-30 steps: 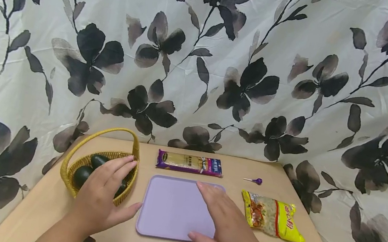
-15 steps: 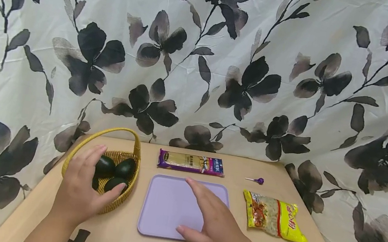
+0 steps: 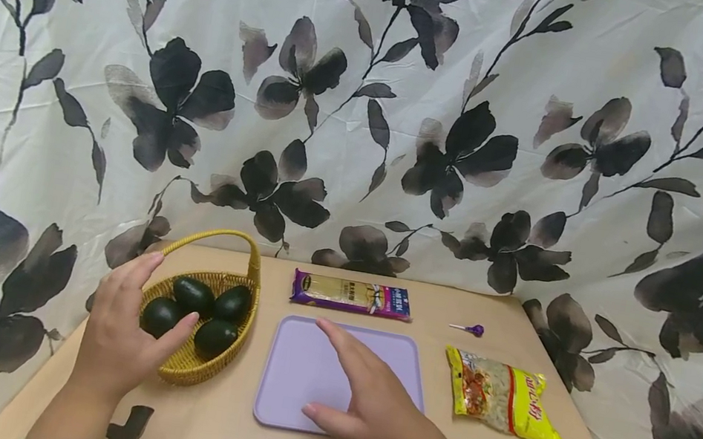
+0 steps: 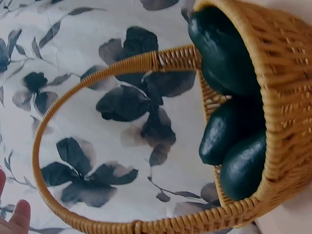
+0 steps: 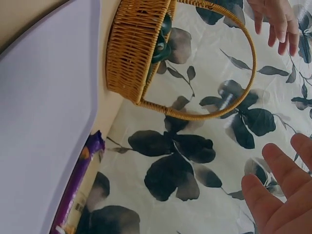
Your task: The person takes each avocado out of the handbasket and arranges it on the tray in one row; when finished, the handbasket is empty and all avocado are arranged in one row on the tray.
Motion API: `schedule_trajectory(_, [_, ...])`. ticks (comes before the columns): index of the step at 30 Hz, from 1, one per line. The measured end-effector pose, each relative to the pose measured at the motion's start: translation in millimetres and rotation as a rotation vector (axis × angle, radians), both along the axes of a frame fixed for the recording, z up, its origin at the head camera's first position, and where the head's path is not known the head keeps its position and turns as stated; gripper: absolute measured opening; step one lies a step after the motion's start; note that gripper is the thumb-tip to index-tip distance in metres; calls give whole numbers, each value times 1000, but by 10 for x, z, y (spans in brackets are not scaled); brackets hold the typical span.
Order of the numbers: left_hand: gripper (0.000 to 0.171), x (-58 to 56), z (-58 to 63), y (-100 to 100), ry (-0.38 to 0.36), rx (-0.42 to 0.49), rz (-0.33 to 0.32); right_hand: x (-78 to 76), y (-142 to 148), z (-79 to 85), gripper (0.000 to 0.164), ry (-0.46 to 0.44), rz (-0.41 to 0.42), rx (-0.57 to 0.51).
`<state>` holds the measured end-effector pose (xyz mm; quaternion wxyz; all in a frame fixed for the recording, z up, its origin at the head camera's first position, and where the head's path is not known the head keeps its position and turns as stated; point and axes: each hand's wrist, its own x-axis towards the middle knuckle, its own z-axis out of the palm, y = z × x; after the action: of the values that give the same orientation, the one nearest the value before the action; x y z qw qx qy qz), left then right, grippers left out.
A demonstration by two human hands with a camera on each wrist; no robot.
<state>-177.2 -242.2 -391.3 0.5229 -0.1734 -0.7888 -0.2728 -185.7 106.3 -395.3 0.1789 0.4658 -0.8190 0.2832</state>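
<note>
In the head view my left hand hovers at the left side of a yellow wicker basket, fingers extended and thumb apart, holding nothing. Several dark green avocados lie inside the basket; the left wrist view shows them under the tall arched handle. Over the lilac tray my right hand is raised with straight fingers and nothing in its grasp. The right wrist view catches its fingers, well apart from the basket.
Behind the tray lies a purple noodle packet. A purple lollipop and a yellow bag with a clear window are on the right. A floral cloth hangs at the table's back edge. Black strips show near the front.
My left hand has moved left from above the basket, uncovering the avocados. My right hand has drifted left over the tray. The objects stay in place while the head view shifts slightly.
</note>
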Motion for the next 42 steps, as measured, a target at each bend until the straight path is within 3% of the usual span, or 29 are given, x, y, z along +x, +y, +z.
schedule_trajectory(6, [84,32,-57,-118,-128,54,48,-72,-112,-39,91,-51,14,-9])
schedule_trajectory(15, [86,51,-152,-300,-308,208,127,-190,-321,-95,89,-147,40,-22])
schedule_trajectory(22, [82,32,-270,-409,-355,238,144,-312,-498,-124,87,-204,69,16])
schedule_trajectory(34, [72,14,-579,-564,-420,308,179,-462,-695,-264,85,-230,94,26])
schedule_trajectory(42, [63,6,-693,-648,-437,327,201,-535,-786,-369,84,-265,92,42])
